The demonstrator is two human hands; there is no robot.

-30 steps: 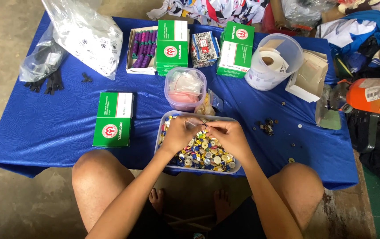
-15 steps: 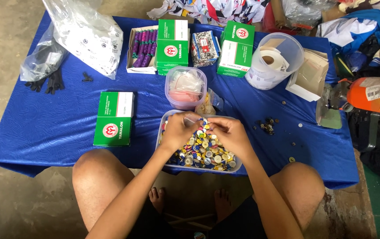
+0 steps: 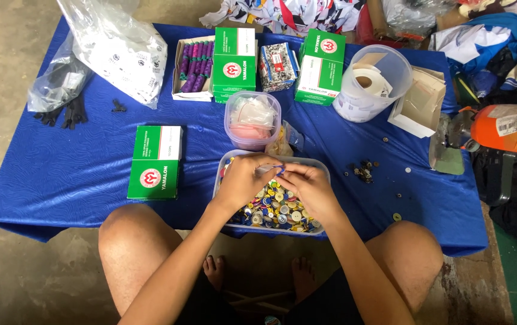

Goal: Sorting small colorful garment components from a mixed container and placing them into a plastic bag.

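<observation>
A clear rectangular plastic tub [image 3: 326, 176] sits at the near edge of the blue table [image 3: 65, 174], filled with several colourful buttons [image 3: 276, 212]. Both hands hover over the tub's far half. My left hand [image 3: 241, 182] and my right hand [image 3: 310, 188] meet at the fingertips, pinching a small blue piece [image 3: 278, 170] between them. I cannot tell exactly what the piece is. My bare knees frame the tub from below.
A green box [image 3: 156, 161] lies left of the tub. Behind it stands a round tub with pink contents [image 3: 252, 120]. Further back are green boxes [image 3: 233, 57], a purple-filled box [image 3: 193, 66], a clear bucket [image 3: 373, 81] and plastic bags [image 3: 117, 51]. Loose dark buttons [image 3: 364, 170] lie right.
Both hands have lifted a little from the heap of buttons toward the tub's far rim, and the fingertips have come together on the small blue piece.
</observation>
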